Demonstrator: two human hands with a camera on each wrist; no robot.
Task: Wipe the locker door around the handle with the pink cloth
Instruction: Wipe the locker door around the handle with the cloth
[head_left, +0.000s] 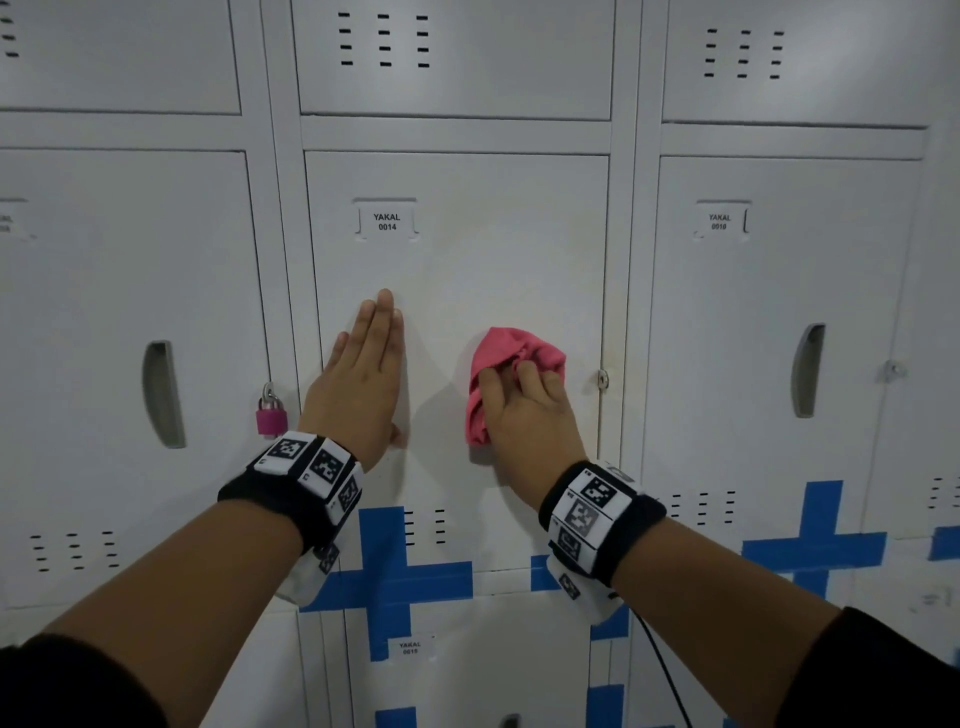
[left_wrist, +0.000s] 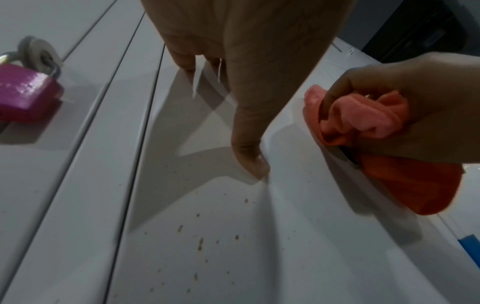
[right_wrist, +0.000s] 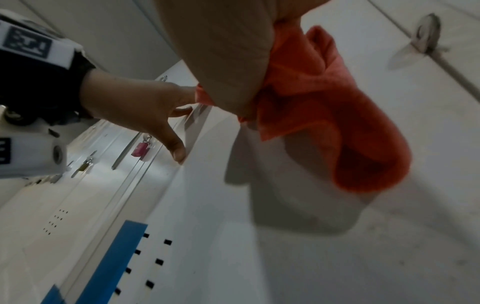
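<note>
The fingers (head_left: 540, 376) of the right hand (head_left: 524, 415) curl over and grip the bunched pink cloth (head_left: 506, 358), pressing it against the white metal locker door (head_left: 457, 260) labelled YAKAL 0014; the handle itself lies hidden under the cloth and hand, with only a dark sliver of a recess showing beneath the cloth in the left wrist view. The fingers (head_left: 382, 322) of the left hand (head_left: 358, 374) lie straight and together, palm flat on the same door just left of the cloth, the thumb tip touching the panel. A small metal hasp loop (head_left: 602, 379) sits at the door's right edge, near the cloth. On the neighbouring locker to the left hangs a magenta padlock (head_left: 271, 415) beside a grey recessed handle (head_left: 163, 395). Brown rust-like specks (left_wrist: 200, 242) dot the door below the left hand, and blue tape crosses (head_left: 389, 577) mark the lower lockers.
</note>
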